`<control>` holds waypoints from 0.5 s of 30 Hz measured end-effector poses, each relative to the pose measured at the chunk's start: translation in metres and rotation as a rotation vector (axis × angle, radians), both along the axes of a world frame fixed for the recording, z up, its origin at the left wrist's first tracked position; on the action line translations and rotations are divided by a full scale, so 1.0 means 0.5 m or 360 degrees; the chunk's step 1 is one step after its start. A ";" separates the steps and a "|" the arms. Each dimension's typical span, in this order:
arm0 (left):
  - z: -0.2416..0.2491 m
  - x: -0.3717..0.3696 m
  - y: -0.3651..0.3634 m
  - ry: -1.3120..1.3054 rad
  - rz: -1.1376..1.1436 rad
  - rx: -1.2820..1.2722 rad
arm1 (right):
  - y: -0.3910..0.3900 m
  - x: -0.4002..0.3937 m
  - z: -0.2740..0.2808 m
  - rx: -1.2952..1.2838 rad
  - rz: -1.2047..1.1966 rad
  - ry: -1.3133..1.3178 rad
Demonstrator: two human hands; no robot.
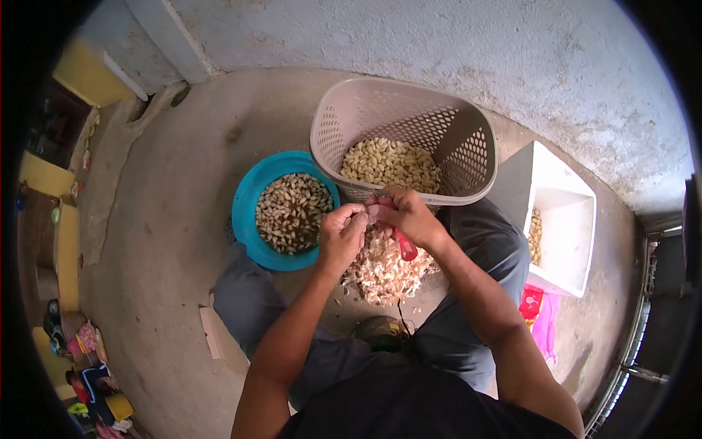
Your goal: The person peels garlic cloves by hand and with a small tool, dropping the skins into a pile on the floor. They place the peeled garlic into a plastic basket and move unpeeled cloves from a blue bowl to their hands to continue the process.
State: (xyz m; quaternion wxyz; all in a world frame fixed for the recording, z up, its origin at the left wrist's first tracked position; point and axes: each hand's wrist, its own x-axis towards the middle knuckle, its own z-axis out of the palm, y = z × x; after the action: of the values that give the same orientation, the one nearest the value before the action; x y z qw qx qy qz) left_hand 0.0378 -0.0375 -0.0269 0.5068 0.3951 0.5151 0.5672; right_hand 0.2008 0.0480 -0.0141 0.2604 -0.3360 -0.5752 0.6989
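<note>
My left hand [344, 240] is closed in a pinch, its fingertips meeting those of my right hand; what it pinches is too small and hidden to make out. My right hand [409, 218] is closed around a red-handled knife [406, 247], whose handle end hangs below the palm; its blade is not clearly visible. Directly under both hands lies a pile of papery garlic skins [391, 274] on the floor. To the left, a blue basin [246, 238] holds unpeeled garlic cloves [292, 208] in brownish liquid. Beyond my hands, peeled cloves [391, 162] lie in a grey-brown perforated basket [395, 91].
A white foam box [581, 241] with some cloves stands on the right, beside a pink bag [545, 329]. My bent knees flank the skins. A flat piece of cardboard [212, 333] lies left. The wall [468, 58] rises behind the basket. Household clutter [95, 380] lines the far left.
</note>
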 end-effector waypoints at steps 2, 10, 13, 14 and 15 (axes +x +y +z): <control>0.002 0.000 -0.002 -0.0016 -0.0014 -0.0013 | 0.014 0.010 -0.011 -0.0346 -0.0006 0.0136; 0.010 -0.020 -0.005 0.0391 -0.0225 0.0035 | 0.032 0.051 0.069 -0.0001 -0.0067 -0.0150; 0.002 -0.001 -0.014 0.1056 -0.0202 0.0338 | 0.044 0.094 0.093 -0.0210 -0.0017 0.0236; -0.004 0.010 -0.020 0.1215 -0.0166 0.0395 | 0.052 0.089 0.087 -0.0040 -0.0257 0.0085; -0.018 0.017 -0.020 0.1324 -0.0241 0.0416 | 0.060 0.080 0.087 0.0134 -0.0491 -0.0066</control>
State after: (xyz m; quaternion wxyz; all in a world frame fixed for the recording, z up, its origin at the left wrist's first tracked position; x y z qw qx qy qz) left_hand 0.0464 -0.0475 -0.0359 0.2425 0.6872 0.5687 0.3815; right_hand 0.2410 0.0780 0.0296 0.3666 -0.4235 -0.5507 0.6188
